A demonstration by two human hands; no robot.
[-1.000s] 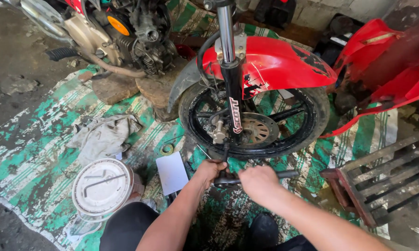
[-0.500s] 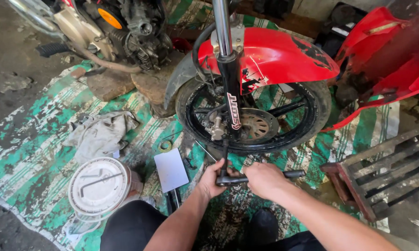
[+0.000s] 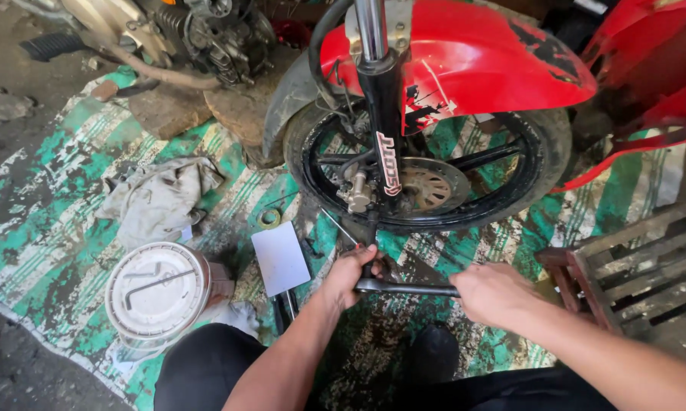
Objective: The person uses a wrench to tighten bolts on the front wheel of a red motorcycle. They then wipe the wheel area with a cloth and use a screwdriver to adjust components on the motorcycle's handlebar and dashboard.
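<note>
The front wheel (image 3: 434,183) stood far centre on the mat (image 3: 46,236), the fork leg (image 3: 379,114) before it and the mudguard (image 3: 480,61) over it. Both hands gripped a long wrench (image 3: 408,288) just near of the wheel, left hand (image 3: 350,274) left, right hand (image 3: 495,293) right. A rag (image 3: 160,198) lay far left, a bucket lid (image 3: 154,291) near left, a flat card (image 3: 280,257) between lid and hands, a crate (image 3: 632,266) right
</note>
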